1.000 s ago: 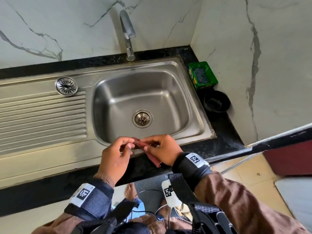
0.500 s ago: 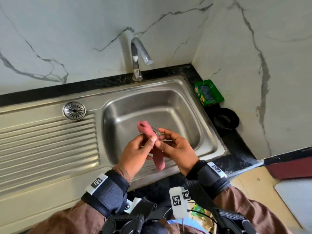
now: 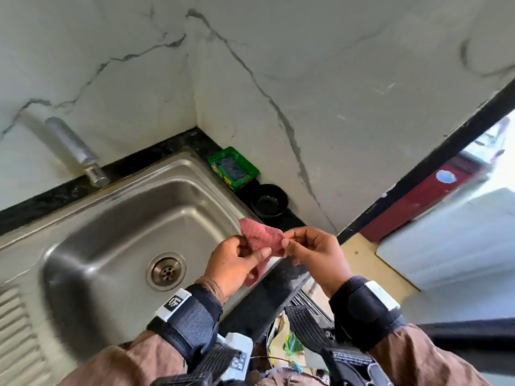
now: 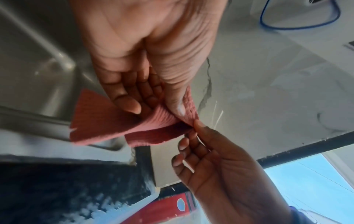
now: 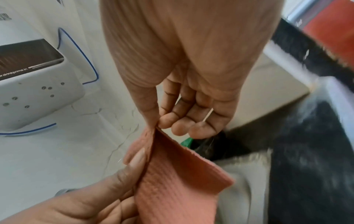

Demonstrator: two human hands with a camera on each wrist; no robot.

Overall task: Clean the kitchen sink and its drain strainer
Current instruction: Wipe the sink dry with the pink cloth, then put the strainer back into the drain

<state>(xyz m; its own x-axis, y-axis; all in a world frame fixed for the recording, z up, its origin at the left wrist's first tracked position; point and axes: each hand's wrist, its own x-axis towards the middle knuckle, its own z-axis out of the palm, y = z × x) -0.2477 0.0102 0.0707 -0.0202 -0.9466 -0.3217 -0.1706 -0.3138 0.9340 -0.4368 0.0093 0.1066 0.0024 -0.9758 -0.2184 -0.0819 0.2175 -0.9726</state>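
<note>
A thin pink ribbed cloth [image 3: 262,238] hangs in the air over the sink's front right corner, held by both hands. My left hand [image 3: 237,260] pinches it between thumb and fingers; in the left wrist view the cloth [image 4: 118,128] spreads out below the left hand [image 4: 145,97]. My right hand [image 3: 309,250] pinches one corner with thumb and forefinger, its other fingers loosely curled. In the right wrist view the cloth [image 5: 178,181] runs from the right hand [image 5: 161,125] down to the left thumb. The steel sink [image 3: 117,232] shows its drain [image 3: 166,271]. No loose strainer is in view now.
A tap [image 3: 75,151] stands at the back left of the basin. A green soap tray [image 3: 232,168] and a small black bowl [image 3: 269,203] sit on the black counter in the right corner. A ribbed drainboard [image 3: 16,338] lies at the left. Marble walls close in behind and right.
The hands rose and moved right, from the sink's front rim to its right corner. The rolled pink cloth has been opened out between them. The view swung right; the strainer on the drainboard left the picture.
</note>
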